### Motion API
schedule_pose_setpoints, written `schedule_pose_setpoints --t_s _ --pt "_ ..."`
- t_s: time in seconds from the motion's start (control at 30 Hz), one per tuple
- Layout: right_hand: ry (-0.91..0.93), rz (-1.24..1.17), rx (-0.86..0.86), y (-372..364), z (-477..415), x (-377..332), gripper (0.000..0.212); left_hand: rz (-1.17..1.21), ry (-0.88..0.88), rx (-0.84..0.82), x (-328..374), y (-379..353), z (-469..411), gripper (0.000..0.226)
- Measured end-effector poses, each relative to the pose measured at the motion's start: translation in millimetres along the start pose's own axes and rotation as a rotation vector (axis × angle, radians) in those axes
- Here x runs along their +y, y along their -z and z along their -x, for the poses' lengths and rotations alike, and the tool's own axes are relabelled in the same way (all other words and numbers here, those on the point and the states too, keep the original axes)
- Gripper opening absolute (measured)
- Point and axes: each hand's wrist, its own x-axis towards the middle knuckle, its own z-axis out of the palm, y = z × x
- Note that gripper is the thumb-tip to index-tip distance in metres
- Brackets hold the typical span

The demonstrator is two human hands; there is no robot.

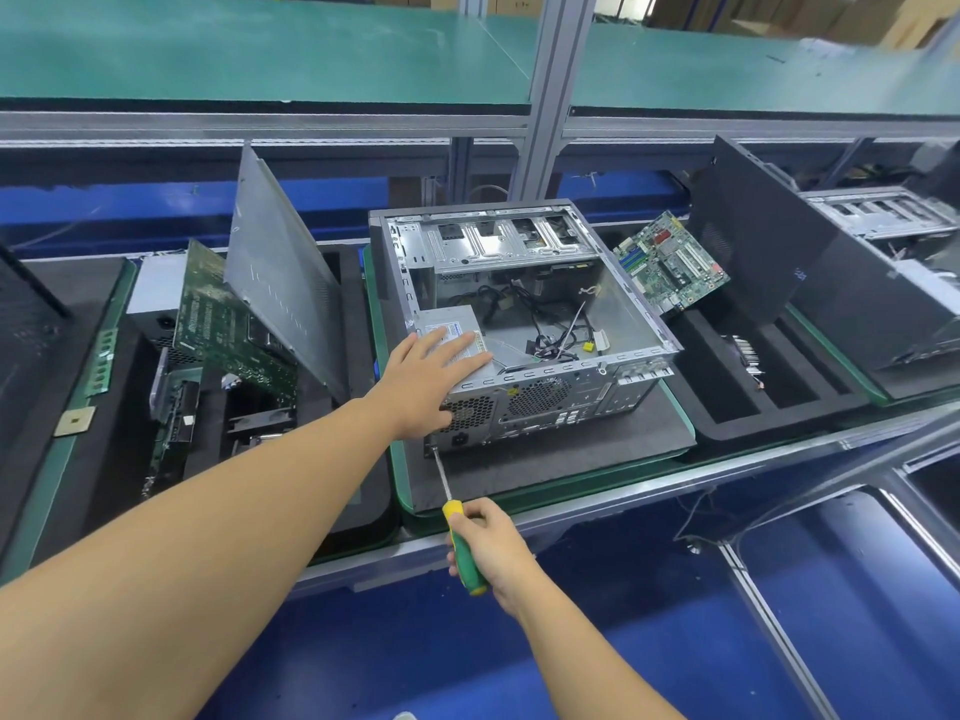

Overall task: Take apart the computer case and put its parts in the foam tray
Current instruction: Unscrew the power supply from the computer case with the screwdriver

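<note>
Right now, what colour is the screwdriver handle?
The screwdriver handle is green with yellow ends; the head view shows it best, gripped by the right hand.

a green-matted shelf (260, 49) spans the top of the frame, split by an aluminium post (550, 96) at upper centre. blurred cardboard boxes (779, 10) sit at top right, a second metal chassis (878, 215) at far right. a blue surface (519, 667) fills the bottom.

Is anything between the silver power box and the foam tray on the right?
The case wall stands between them, and the left hand lies flat on the power box. The foam tray shows empty slots.
</note>
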Motion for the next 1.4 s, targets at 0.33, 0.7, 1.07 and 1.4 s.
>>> schedule_pose_setpoints --t_s 0.33,0.7,1.07,1.4 --pt "-0.073 -0.045 -0.002 -1 2 -8 0.021 -0.009 0.0 -0.001 1 2 0 0.093" --pt "0.019 0.022 0.019 3 2 -2 0.015 0.072 -0.01 -0.021 0 4 0 0.083" --pt "-0.127 -0.038 0.011 -4 0 -13 0.026 0.241 0.067 -0.071 1 3 -5 0.074" --pt "-0.036 0.083 0.041 7 -3 -11 0.012 0.616 0.052 0.363 7 8 17 0.051"
